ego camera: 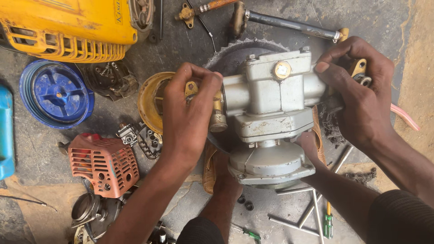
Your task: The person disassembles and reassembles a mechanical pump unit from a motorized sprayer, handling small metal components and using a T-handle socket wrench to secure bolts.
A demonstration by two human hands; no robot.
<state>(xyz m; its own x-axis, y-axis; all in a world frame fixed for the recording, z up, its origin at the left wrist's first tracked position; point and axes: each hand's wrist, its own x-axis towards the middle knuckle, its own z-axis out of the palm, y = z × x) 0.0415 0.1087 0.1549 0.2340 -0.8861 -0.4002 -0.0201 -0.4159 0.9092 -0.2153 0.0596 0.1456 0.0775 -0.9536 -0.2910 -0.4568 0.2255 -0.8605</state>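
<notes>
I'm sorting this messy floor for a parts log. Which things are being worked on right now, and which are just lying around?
In hand:
grey metal pump body, held by both hands
brass fitting under the left hand
right hand on the body's other end

Lying about:
yellow engine cover
blue round cap
orange vented cover
green-handled screwdriver

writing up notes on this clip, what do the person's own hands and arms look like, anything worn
Both hands, left hand and right hand, are bare: no gloves, rings or watch visible. The forearms are bare too. A dark ribbed sleeve cuff shows at the right arm near the frame's lower edge.
</notes>
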